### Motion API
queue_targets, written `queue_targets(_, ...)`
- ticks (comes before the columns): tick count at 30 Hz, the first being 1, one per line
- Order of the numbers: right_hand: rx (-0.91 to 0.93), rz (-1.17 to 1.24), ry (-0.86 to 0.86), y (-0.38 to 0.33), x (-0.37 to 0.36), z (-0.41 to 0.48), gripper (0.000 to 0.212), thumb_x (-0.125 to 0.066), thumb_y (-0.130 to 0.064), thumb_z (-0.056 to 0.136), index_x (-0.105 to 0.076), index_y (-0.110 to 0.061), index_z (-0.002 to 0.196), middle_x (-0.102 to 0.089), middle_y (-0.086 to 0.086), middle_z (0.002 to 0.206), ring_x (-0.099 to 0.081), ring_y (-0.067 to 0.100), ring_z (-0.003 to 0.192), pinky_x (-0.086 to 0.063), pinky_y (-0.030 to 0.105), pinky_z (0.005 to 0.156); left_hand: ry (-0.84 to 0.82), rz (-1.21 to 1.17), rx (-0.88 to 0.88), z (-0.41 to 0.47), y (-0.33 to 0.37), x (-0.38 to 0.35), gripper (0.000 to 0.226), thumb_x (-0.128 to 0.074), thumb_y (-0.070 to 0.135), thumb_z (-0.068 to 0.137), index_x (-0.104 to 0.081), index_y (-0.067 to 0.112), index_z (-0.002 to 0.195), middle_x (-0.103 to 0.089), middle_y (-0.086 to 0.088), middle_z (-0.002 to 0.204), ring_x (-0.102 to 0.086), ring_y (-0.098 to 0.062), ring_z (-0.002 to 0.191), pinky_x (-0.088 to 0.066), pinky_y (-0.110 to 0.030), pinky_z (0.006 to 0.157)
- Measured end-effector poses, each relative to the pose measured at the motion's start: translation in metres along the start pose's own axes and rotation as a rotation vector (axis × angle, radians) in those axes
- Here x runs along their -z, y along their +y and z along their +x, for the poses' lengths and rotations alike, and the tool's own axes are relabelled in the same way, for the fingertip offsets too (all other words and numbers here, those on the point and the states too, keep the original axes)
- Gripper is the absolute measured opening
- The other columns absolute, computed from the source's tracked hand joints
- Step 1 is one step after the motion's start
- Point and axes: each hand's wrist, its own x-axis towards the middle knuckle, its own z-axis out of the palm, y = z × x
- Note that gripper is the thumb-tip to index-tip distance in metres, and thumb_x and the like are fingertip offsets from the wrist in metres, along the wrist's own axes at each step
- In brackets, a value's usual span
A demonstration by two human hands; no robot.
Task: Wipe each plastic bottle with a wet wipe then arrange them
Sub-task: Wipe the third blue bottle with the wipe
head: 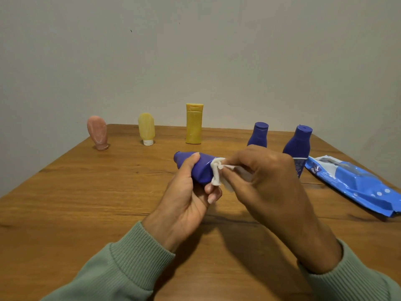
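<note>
Blue bottle (200, 168) — gripped by left hand (186, 200) — right hand (267, 181) presses wipe (217, 172) against it.

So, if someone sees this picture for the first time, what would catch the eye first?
The two hands in the centre: the left hand holds a blue bottle on its side above the wooden table, and the right hand presses a white wipe against it. Behind, a tall yellow bottle stands in the middle of a row along the far edge. A blue wipe pack lies at the right.
</note>
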Motion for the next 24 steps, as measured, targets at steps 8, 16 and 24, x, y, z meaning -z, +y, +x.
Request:
queue_targets(8, 0.07, 0.022, -0.03, -0.005, -0.007, -0.003, 0.015, -0.066, -0.025, 0.079, -0.069, -0.016, 0.089, -0.066, -0.005, 0.083, -0.059, 0.005, 0.075, -0.05, 0.018, 0.067, -0.012, -0.061, 0.073, 0.001, 0.001, 0.002, 0.029, -0.056, 0.031, 0.094, -0.056, 0.001, 0.096, -0.063, -0.011, 0.068, -0.058, -0.017, 0.051, -0.049, -0.023, 0.041)
queue_targets(16, 0.136, 0.006, -0.074, -0.014, -0.009, -0.007, 0.023, -0.053, -0.034, 0.08, -0.069, -0.019, 0.087, -0.064, -0.005, 0.082, -0.059, 0.011, 0.073, -0.053, 0.03, 0.063, -0.04, -0.155, 0.161, -0.001, 0.002, 0.004, 0.03, -0.059, 0.033, 0.093, -0.05, 0.005, 0.084, -0.056, -0.008, 0.049, -0.058, -0.014, 0.039, -0.048, -0.023, 0.036)
queue_targets(24, 0.004, -0.045, 0.095, 0.011, 0.019, 0.007, 0.015, -0.069, -0.02, 0.078, -0.071, -0.015, 0.091, -0.062, -0.013, 0.082, -0.055, -0.005, 0.072, -0.045, 0.004, 0.072, -0.021, -0.021, -0.036, -0.003, 0.001, -0.003, 0.026, -0.052, 0.028, 0.097, -0.042, 0.01, 0.113, -0.043, -0.01, 0.068, -0.038, -0.013, 0.038, -0.033, -0.02, 0.033)
